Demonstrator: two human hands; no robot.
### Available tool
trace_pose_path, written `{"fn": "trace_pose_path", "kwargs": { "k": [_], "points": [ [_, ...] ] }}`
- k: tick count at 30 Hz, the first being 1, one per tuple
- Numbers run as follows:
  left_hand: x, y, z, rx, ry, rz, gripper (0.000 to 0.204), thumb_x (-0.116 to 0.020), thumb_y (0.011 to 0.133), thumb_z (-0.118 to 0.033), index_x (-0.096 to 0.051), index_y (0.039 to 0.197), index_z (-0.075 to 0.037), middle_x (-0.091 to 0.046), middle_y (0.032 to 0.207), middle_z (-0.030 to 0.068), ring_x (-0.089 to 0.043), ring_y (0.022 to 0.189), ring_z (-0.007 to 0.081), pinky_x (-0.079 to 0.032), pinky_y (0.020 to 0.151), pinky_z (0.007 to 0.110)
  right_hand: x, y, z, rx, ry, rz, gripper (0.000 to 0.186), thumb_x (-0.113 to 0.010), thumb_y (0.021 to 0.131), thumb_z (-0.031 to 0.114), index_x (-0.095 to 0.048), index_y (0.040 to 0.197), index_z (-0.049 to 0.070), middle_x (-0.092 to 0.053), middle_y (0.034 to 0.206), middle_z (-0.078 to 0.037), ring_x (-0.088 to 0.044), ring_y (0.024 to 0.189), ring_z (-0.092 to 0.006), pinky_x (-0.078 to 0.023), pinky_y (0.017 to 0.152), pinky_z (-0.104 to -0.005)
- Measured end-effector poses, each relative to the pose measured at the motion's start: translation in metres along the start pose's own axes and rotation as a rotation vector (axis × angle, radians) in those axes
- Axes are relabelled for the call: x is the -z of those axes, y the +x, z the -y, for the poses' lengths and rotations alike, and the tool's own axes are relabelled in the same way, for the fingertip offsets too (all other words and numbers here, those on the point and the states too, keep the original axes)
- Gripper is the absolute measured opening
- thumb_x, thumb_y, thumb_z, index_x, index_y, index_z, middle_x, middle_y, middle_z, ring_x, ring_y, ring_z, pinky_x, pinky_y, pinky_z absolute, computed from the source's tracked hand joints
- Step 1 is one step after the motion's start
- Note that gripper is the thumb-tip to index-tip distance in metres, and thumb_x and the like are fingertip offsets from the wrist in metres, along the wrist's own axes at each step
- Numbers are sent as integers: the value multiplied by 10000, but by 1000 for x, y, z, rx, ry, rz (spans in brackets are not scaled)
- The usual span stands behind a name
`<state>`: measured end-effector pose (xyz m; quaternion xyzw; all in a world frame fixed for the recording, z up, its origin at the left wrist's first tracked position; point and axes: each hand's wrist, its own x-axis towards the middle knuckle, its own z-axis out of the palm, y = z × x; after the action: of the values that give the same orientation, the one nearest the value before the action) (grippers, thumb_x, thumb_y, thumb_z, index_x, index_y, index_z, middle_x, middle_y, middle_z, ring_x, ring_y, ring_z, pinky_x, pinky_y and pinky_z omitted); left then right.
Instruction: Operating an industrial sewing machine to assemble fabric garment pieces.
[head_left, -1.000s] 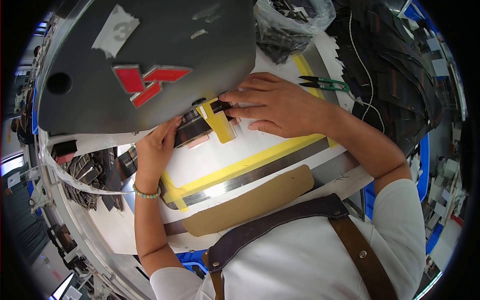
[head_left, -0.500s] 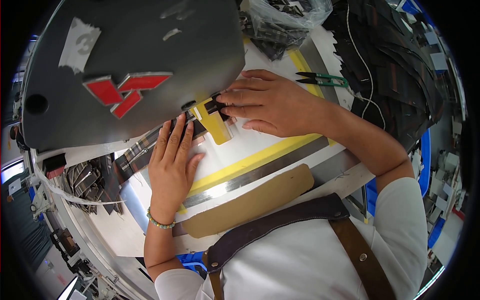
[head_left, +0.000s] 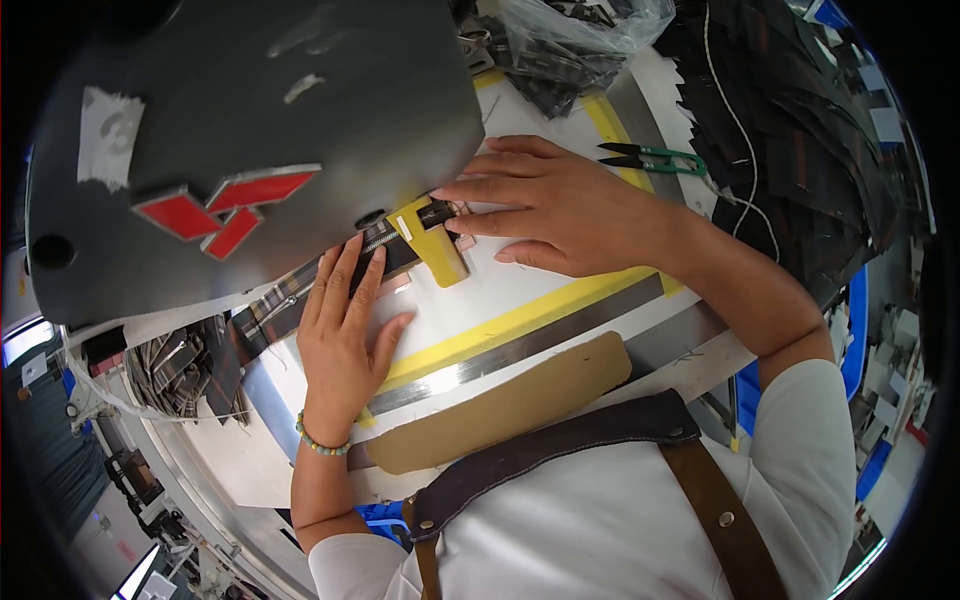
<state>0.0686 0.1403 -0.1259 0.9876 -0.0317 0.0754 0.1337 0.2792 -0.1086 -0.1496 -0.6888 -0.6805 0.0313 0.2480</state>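
Note:
My left hand, a beaded bracelet at its wrist, lies flat with fingers stretched over a dark plaid fabric strip with a zipper. The thumb is spread over the white work surface. Beyond the yellow guide plate, my right hand rests with fingers apart, its fingertips at the strip's dark end. Neither hand is closed on anything. The dark grey sewing machine head, with red shapes on it, overhangs the strip and hides the needle area.
Green-handled thread snips lie right of my right hand. Stacked dark fabric pieces fill the far right, and a clear plastic bag of pieces stands behind. More plaid pieces lie at left. A tan pad lines the near edge.
The view has shifted slightly, so the machine head sits further left in the picture. My right fingertips have drawn a little to the right, showing more of the strip's end; my left hand stays flat.

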Motion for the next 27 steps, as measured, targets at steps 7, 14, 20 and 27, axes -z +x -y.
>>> {"fn": "trace_pose_path", "kwargs": {
  "k": [7,14,20,27],
  "points": [
    [4,3,0,-4,27,43,646,-818,870,-267,-653,1469,-87,-568,1571,174,-545,1426,442,-473,1163,493,1,0,0,-7,-21,19,510,-765,928,310,-684,1402,137,-492,1642,-37,-481,1473,-278,-332,1277,-513],
    [7,3,6,-17,25,59,620,-821,866,-253,-675,1446,-90,-591,1559,149,-549,1434,420,-482,1162,481,0,2,1,5,-61,-10,403,-709,997,333,-713,1356,151,-591,1537,-36,-491,1475,-214,-350,1270,-465],
    [6,2,7,-28,17,46,606,-819,862,-226,-682,1434,-78,-595,1555,149,-541,1445,417,-482,1162,479,-4,1,1,4,-52,-43,386,-713,991,328,-724,1330,145,-605,1513,-35,-501,1465,-218,-354,1265,-477],
    [5,1,6,-20,15,51,616,-817,863,-228,-671,1443,-81,-597,1549,148,-534,1449,421,-472,1171,480,-6,0,-2,13,-30,-71,353,-729,975,294,-741,1283,122,-650,1441,-36,-534,1432,-220,-378,1249,-469]
  ]
}}
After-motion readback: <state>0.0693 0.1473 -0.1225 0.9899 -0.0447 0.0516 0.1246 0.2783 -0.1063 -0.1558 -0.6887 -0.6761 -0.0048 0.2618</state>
